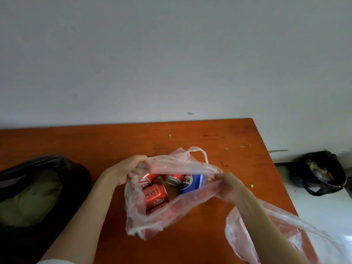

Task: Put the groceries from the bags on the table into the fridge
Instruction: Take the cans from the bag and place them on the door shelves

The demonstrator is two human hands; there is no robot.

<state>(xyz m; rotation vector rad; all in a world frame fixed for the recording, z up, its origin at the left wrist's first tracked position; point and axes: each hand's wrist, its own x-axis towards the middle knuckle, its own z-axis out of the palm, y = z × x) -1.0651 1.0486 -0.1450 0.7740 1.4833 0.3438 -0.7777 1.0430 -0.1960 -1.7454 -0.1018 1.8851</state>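
Observation:
A thin pink plastic bag [150, 219] lies on the orange wooden table [118, 141], its mouth pulled wide. My left hand [125, 169] grips the bag's left rim and my right hand [229, 186] grips its right rim. Inside lie red cola cans [155, 197] and one blue Pepsi can [191, 183], all on their sides. A second pink bag [285, 233] sits at the table's near right corner under my right forearm; its contents are unclear. A black bag [47, 180] holding something green rests at the left.
The table's back edge meets a pale wall. Its right edge runs diagonally toward me, with white floor beyond. A black bag of scraps [318, 173] sits on that floor. Small green bits dot the tabletop.

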